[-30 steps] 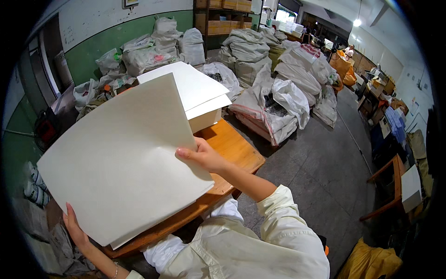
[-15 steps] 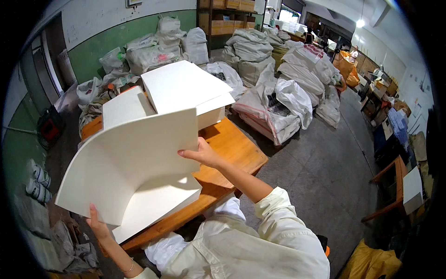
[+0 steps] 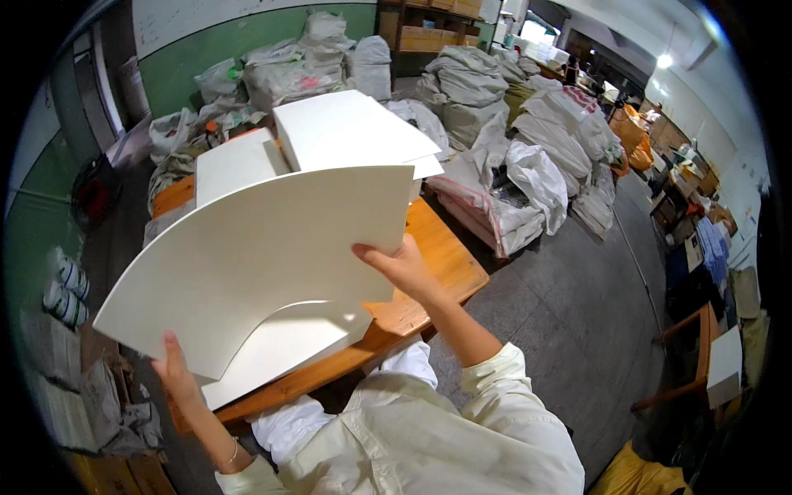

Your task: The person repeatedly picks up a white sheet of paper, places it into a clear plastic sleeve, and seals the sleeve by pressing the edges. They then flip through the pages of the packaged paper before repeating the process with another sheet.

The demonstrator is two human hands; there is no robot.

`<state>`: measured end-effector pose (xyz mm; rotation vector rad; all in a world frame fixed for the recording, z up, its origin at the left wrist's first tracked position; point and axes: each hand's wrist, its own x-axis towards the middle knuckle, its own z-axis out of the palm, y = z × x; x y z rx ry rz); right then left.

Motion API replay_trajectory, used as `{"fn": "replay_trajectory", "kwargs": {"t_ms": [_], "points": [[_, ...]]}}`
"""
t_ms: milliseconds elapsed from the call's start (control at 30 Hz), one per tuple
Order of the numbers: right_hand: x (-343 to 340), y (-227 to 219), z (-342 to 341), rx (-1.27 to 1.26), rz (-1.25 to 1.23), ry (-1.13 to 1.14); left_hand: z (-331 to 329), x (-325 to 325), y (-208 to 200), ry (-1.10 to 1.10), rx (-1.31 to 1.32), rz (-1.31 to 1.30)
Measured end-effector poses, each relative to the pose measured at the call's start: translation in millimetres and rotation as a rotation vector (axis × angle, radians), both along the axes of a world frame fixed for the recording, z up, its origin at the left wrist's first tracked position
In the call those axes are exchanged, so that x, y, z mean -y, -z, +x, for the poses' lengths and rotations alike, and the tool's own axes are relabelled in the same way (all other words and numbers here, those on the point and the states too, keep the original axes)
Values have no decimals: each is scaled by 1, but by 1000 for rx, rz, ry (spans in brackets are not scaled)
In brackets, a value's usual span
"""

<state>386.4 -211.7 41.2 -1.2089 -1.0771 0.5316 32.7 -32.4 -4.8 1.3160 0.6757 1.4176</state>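
Observation:
A large white card sheet (image 3: 264, 239) bows upright between my hands; whether it is one sheet or several together I cannot tell. My left hand (image 3: 175, 379) grips its lower left corner, thumb on the near face. At the right edge my right hand (image 3: 400, 268) holds on the same way, its other fingers hidden behind. Below the bent sheet, a stack of white card (image 3: 301, 342) lies along the near edge of the wooden table (image 3: 445, 264). Beyond it stand a tall white stack (image 3: 351, 132) and a lower off-white stack (image 3: 239, 169).
Bulging white sacks (image 3: 466, 91) line the far side, and an open sack (image 3: 495, 198) lies on the floor right of the table. A wooden stool frame (image 3: 705, 351) stands at far right. White tubs (image 3: 64, 305) sit at left, beside wrapped bundles (image 3: 58, 355).
The sheet's right side has swung right and up with my right hand, so its bend is wider. Its lower edge now arches off the stack. The whole view has shifted slightly.

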Motion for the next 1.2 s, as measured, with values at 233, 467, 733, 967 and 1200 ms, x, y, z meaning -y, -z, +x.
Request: {"fn": "replay_trajectory", "kwargs": {"t_ms": [233, 467, 733, 967, 1200], "points": [[2, 16, -2, -5, -38, 51, 21, 23, 7, -42, -257, -50], [-12, 7, -10, -35, -67, -7, 21, 30, -16, -90, -239, -124], [-10, 8, -9, -56, -115, -46, 24, 21, 10, -157, -225, -62], [-10, 22, -1, 41, -91, -103, 32, 24, 10, -252, -280, 35], [13, -13, 3, 14, -300, -213, -6, 28, -47, -209, -497, -50]]}}
